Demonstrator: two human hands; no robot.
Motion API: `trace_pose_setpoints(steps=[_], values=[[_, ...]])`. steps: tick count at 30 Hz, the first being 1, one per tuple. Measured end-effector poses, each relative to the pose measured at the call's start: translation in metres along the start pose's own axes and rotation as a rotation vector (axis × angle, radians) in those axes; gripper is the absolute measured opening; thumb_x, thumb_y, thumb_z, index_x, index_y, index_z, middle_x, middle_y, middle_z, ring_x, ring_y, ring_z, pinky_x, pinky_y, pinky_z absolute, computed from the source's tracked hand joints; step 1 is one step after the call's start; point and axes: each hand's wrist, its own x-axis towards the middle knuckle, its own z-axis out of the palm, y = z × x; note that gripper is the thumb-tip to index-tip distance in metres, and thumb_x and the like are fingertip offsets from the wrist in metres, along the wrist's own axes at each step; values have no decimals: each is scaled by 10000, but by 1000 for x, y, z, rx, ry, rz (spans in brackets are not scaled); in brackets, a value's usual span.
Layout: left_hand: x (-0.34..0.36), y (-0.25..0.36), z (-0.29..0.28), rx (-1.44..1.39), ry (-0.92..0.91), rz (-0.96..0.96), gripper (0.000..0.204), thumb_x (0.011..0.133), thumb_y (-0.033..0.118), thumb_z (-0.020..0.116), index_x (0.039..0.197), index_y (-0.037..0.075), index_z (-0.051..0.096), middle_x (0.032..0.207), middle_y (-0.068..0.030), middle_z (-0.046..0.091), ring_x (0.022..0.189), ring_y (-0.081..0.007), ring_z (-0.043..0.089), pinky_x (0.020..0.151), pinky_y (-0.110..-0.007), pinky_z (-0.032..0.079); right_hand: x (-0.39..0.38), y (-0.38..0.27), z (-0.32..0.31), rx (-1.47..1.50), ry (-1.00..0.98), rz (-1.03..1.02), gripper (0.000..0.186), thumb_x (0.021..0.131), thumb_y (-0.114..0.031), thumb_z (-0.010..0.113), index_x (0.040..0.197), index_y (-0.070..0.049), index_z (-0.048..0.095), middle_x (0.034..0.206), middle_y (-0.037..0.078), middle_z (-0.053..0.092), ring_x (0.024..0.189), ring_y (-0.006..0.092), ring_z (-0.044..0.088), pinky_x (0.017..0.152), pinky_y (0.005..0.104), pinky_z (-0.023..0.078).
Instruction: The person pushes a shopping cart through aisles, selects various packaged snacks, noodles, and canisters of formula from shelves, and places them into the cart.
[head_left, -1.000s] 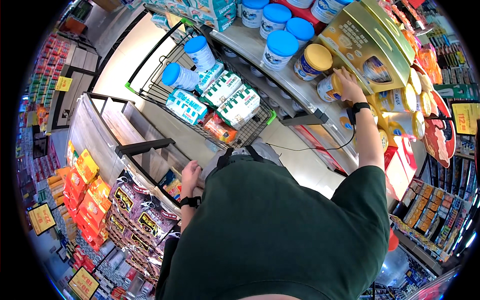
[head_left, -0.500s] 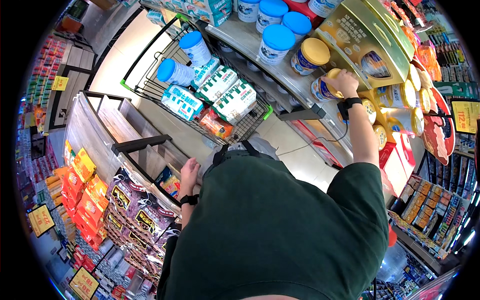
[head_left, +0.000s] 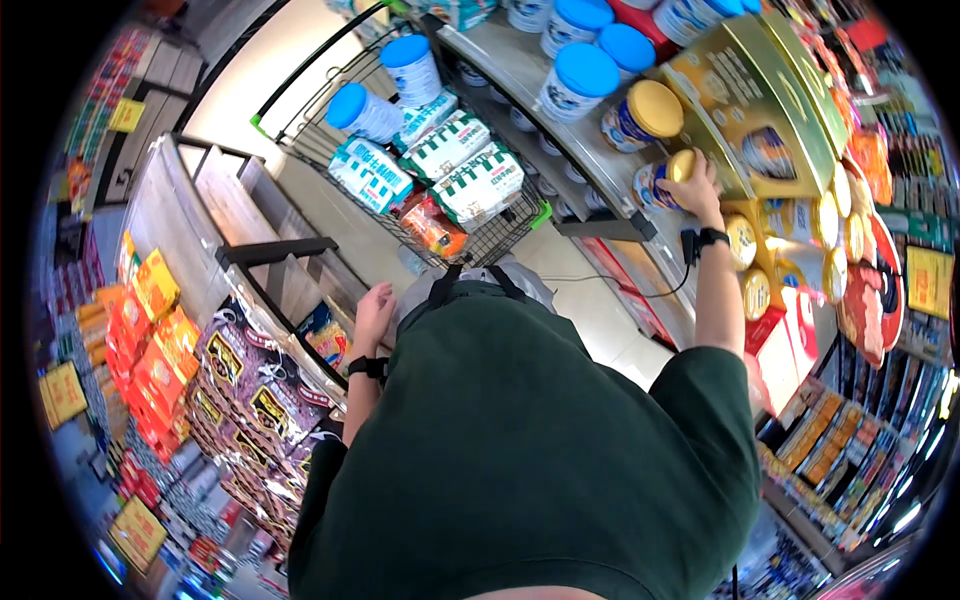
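The head camera looks steeply down from close above, across both hands [head_left: 693, 188].

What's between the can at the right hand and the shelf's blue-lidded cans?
Another gold-lidded can stands between the touched can and the blue-lidded cans in the head view.

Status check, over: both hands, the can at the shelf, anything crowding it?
Right hand on gold-lidded can, near shelf edge. Left hand empty, low beside the body. Gold box close by the right hand.
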Motion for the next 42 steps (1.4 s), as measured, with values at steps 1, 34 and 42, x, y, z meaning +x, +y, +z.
trace_pose_setpoints(steps=[1, 34, 42], values=[[4, 0, -2, 32, -14, 21, 383, 915, 136, 674, 1269, -5, 632, 1122, -182, 732, 889, -235, 718, 821, -344, 572, -6, -5, 2, -9, 62, 2, 1120, 629, -515, 853, 1569, -186, 340, 1587, 264, 344, 1446, 458, 368, 1178, 548, 298], [145, -12, -130, 120, -246, 88, 391, 892, 241, 686, 1228, 47, 637, 1168, -208, 690, 1099, -401, 643, 933, -470, 525, -66, -421, 167, 16, -107, -461, 1043, 566, -410, 876, 1497, -240, 437, 1518, 191, 409, 1244, 507, 484, 1037, 566, 443], [130, -82, -163, 39, -153, -167, 517, 893, 220, 699, 1355, 31, 563, 1084, -182, 715, 991, -316, 702, 879, -400, 545, 19, -533, 222, -109, -188, -343, 969, 683, -361, 831, 1543, -245, 401, 1629, 161, 296, 1397, 530, 343, 1061, 635, 422]])
